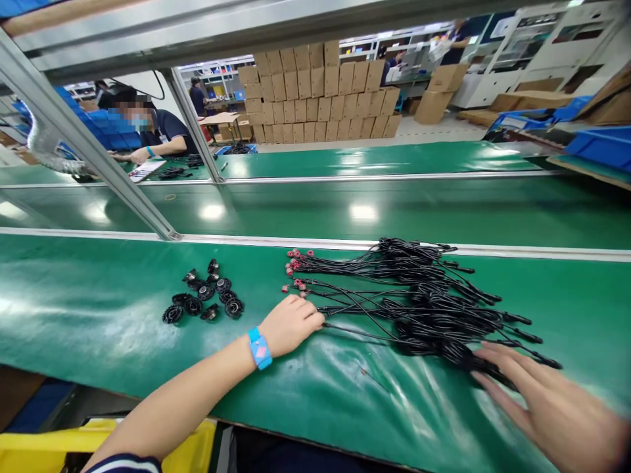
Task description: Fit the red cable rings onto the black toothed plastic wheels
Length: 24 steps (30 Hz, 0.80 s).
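Several bundled black cables (pixel 424 295) lie side by side on the green work surface, their red-tipped ends (pixel 296 263) pointing left. My left hand (pixel 292 323), with a blue band at the wrist, is closed on the left end of the nearest cable (pixel 365 334); that end is hidden under the fingers. At the right, my right hand (pixel 547 394) has its thumb and fingers around the tied coil of the same near cable (pixel 458 355). Left of my left hand sits a loose group of round black ribbed parts (pixel 204 292).
A metal post (pixel 113 144) and overhead beam (pixel 296 26) frame the bench. Across it a person (pixel 165 135) works beside more black cables. Stacked cartons (pixel 320 98) stand behind. Blue bins (pixel 601 148) are at the far right; a yellow bin (pixel 192 450) is below the near edge.
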Each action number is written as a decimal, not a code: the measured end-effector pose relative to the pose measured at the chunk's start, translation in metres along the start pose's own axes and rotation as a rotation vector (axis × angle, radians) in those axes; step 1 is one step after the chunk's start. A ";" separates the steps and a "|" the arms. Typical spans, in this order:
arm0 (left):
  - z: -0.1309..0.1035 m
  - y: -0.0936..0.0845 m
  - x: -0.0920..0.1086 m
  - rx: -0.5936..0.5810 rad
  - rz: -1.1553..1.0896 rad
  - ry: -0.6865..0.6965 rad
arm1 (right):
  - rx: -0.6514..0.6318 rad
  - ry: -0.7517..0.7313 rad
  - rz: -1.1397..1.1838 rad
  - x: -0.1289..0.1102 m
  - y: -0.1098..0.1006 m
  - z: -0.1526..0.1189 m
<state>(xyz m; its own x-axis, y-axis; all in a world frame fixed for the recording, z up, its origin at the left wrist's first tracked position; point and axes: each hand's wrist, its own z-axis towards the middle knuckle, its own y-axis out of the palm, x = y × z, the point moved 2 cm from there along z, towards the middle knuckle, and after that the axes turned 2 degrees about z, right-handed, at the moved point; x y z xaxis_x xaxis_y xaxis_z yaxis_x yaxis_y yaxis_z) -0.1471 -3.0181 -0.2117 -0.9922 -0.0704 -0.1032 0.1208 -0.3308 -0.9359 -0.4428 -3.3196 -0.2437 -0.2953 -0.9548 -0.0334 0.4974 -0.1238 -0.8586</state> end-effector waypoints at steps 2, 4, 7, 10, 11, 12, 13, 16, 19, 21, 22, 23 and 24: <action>-0.013 -0.001 0.009 -0.026 -0.024 -0.013 | -0.017 -0.147 0.056 -0.023 -0.006 0.010; -0.024 -0.008 0.016 -0.044 -0.111 -0.070 | 0.023 -0.209 0.152 -0.055 -0.017 0.029; -0.035 -0.017 0.019 -0.073 -0.264 -0.260 | 0.020 -0.318 0.310 -0.117 -0.024 0.068; -0.041 -0.017 0.017 -0.104 -0.414 -0.481 | -0.118 -0.403 0.343 -0.176 -0.005 0.100; -0.043 -0.015 0.016 -0.121 -0.450 -0.517 | -0.168 -0.415 0.330 -0.192 0.005 0.106; -0.044 -0.013 0.016 -0.141 -0.479 -0.530 | -0.210 -0.422 0.315 -0.204 0.015 0.110; -0.044 -0.012 0.015 -0.160 -0.502 -0.530 | -0.233 -0.426 0.314 -0.213 0.024 0.112; -0.047 -0.013 0.014 -0.172 -0.631 -0.529 | -0.217 -0.424 0.486 -0.221 0.036 0.111; -0.049 -0.019 0.020 -0.131 -1.083 -0.646 | -0.174 -0.392 0.810 -0.214 0.024 0.108; -0.049 -0.022 0.028 -0.113 -1.565 -0.750 | -0.149 -0.389 0.916 -0.210 0.011 0.110; -0.048 -0.025 0.033 -0.095 -1.786 -0.798 | -0.134 -0.399 0.933 -0.209 0.005 0.111; -0.046 -0.027 0.037 -0.067 -1.960 -0.839 | -0.123 -0.413 0.939 -0.209 0.000 0.113; -0.044 -0.030 0.041 -0.030 -2.078 -0.876 | -0.116 -0.427 0.943 -0.209 -0.004 0.114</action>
<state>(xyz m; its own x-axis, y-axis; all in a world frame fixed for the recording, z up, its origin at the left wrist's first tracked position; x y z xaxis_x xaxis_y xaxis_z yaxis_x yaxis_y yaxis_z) -0.1929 -2.9693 -0.2030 0.5522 -0.0240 0.8333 -0.7450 -0.4629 0.4803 -0.2905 -3.1502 -0.1747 0.4970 -0.6692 -0.5524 0.2882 0.7277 -0.6224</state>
